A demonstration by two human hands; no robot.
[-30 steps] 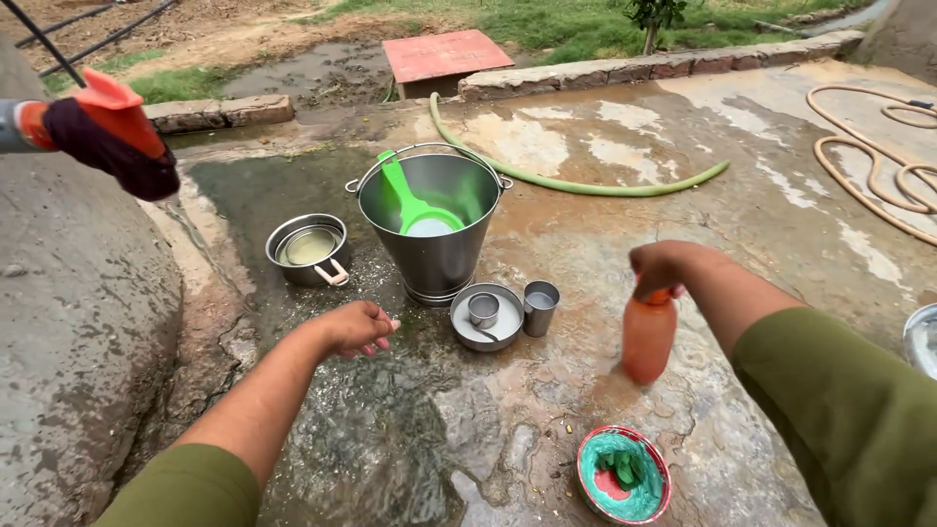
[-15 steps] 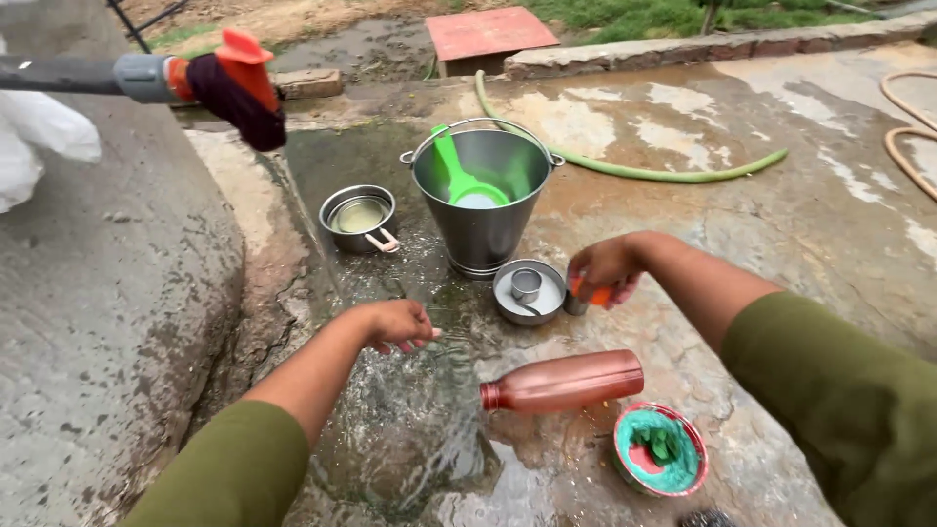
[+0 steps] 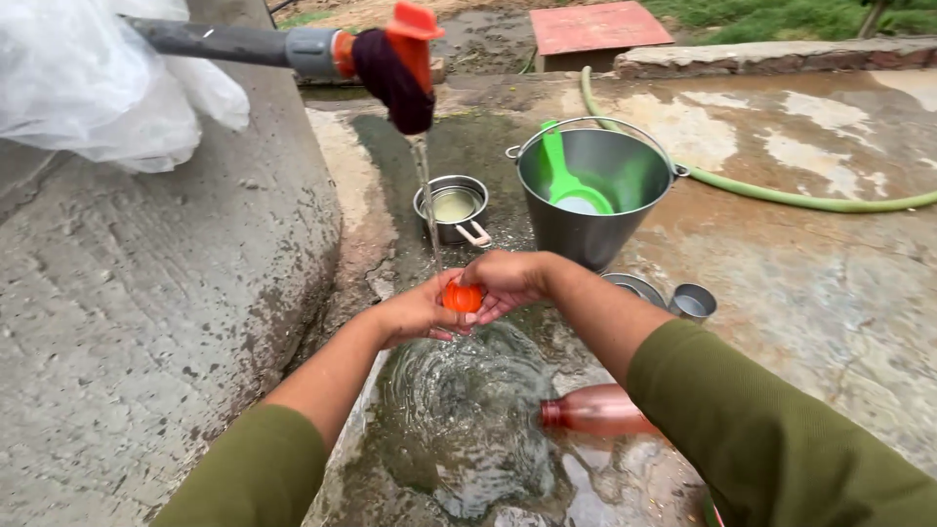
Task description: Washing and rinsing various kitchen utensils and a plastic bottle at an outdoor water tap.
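My left hand (image 3: 415, 312) and my right hand (image 3: 508, 281) meet under a thin stream of water falling from an orange tap (image 3: 400, 54) wrapped in dark cloth. Together they hold a small orange bottle cap (image 3: 462, 297) in the stream. A copper-coloured bottle (image 3: 595, 410) lies on its side in a puddle below my right forearm, partly hidden by my green sleeve.
A steel bucket (image 3: 625, 210) holding a green plastic mug (image 3: 566, 181) stands behind my hands. A small steel saucepan (image 3: 454, 210) sits by the stream. A steel plate (image 3: 639, 288) and tumbler (image 3: 691, 303) lie at right. A green hose (image 3: 781, 195) crosses the wet concrete; a concrete wall (image 3: 146, 322) rises at left.
My view moved closer to the tap. My right hand brought the orange cap from beside the plate to my left hand under the water. The bottle stays lying on the ground.
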